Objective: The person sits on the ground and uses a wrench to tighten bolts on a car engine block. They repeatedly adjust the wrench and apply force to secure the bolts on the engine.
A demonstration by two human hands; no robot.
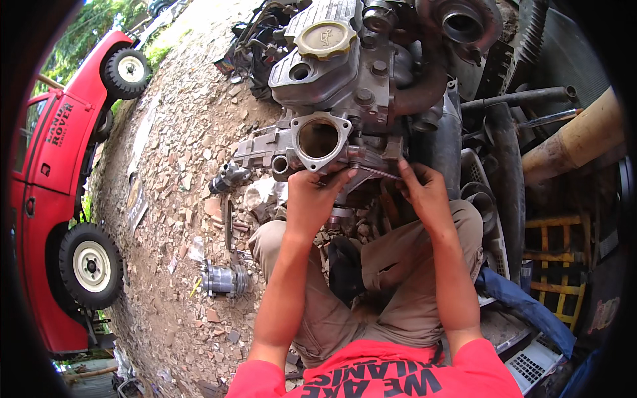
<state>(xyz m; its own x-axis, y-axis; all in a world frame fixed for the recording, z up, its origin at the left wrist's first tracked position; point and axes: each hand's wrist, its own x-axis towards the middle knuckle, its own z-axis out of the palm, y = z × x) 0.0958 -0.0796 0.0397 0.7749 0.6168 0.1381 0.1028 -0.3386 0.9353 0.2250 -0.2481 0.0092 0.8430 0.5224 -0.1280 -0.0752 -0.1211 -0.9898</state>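
An engine stands in front of me, with a cream oil filler cap on its ribbed cover. On its near side, a three-cornered flange surrounds a wide round opening. My left hand is just under that flange, its thumb and fingers pinched together near a bolt; what lies between them is hidden. To the right, the thumb and fingers of my right hand close on the end of a thin metal tool, apparently a spanner. Its other end reaches toward the bolt beside my left fingertips.
A ribbed metal engine part lies on the rubble ground at left. A red off-road vehicle stands beyond it. At right are a bamboo pole, dark pipes, a yellow crate and blue cloth.
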